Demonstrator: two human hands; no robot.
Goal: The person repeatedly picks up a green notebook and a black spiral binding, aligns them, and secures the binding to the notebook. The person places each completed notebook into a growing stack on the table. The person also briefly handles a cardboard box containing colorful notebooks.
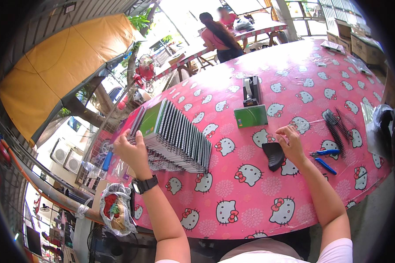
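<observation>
A tall stack of spiral notebooks (184, 140) with black wire bindings stands left of centre on the table, a green cover on top. My left hand (134, 151) is at the stack's near left side, thumb and fingers apart by the green cover's corner. Beside it, partly hidden, are pink-covered notebooks (129, 122). My right hand (290, 142) hovers with loosely bent, parted fingers next to a black curved object (274, 156), whose kind I cannot make out. Farther off, a single green notebook (250, 117) lies flat in front of a black tape dispenser (251, 91).
Blue-handled pliers (326, 160) and black spiral coils (335, 131) lie to the right on the pink patterned tablecloth (228, 188). A plastic bag (379, 131) is at the right edge. Another bag (116, 210) hangs at the near left. Two people sit at a far table.
</observation>
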